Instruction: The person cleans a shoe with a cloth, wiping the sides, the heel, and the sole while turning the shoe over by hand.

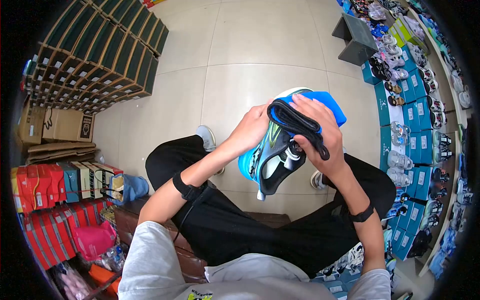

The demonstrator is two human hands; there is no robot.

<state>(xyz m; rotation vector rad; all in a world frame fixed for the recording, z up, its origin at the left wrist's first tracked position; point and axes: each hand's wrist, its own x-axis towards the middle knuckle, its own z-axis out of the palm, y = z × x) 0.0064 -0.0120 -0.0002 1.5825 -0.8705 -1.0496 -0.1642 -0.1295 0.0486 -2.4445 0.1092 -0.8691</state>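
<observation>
In front of my body a blue, black and white sneaker (274,169) is held up, its collar and open mouth towards me and its toe pointing away. My left hand (251,128) grips the sneaker from its left side, with the fingertips partly hidden behind a folded cloth. The folded blue cloth (334,106) has a thick black edge and lies over the front of the sneaker. My right hand (320,122) is closed on this cloth, pressing it against the shoe with fingers on top and thumb lower down.
Stacked shoe boxes (95,55) rise at the far left, with cardboard (65,125) and red boxes (65,225) below. On the right, shoes stand on teal boxes (412,145) beside a shelf. A grey stool (355,40) stands on the tiled floor (260,40).
</observation>
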